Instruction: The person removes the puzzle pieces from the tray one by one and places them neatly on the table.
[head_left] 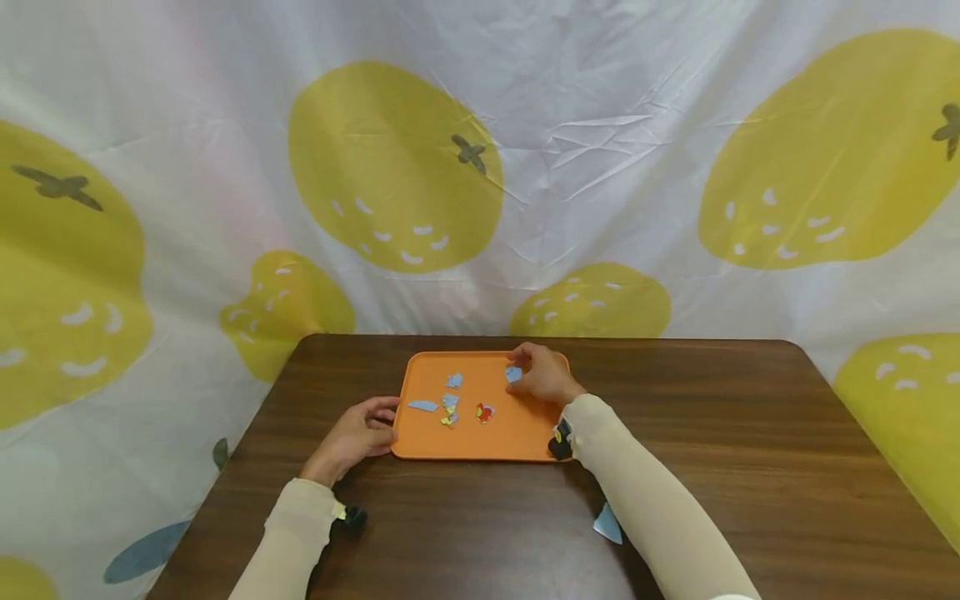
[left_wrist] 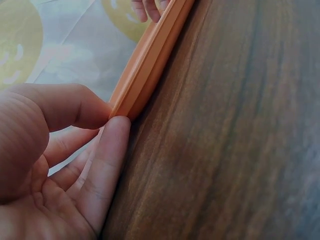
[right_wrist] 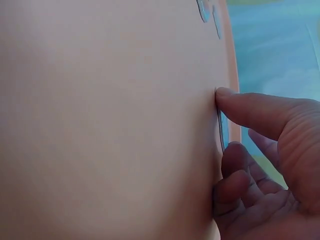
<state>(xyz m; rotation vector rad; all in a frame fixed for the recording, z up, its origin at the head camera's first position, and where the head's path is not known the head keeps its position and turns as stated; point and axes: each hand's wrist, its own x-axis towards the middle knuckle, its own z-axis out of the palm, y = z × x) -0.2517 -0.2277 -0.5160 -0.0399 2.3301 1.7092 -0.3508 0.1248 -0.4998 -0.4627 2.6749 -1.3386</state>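
Note:
An orange tray [head_left: 487,446] lies on the table with several small flat cut-out pieces on it. At its left edge is my left hand [head_left: 352,437]; in the left wrist view the thumb and a finger pinch the tray's rim [left_wrist: 142,75] near a corner. Toward the tray's far right, my right hand [head_left: 547,379] holds a light blue flat piece [head_left: 513,373] between thumb and fingertips. In the right wrist view that piece [right_wrist: 224,131] shows as a thin strip, close against the tray surface.
Left of centre on the tray are a blue piece [head_left: 454,381], a long blue piece [head_left: 423,406] and a yellow piece [head_left: 448,417]. A red piece [head_left: 484,412] lies near the middle. A shiny bluish triangle [head_left: 607,525] rests on the brown table [head_left: 487,525] beside my right sleeve.

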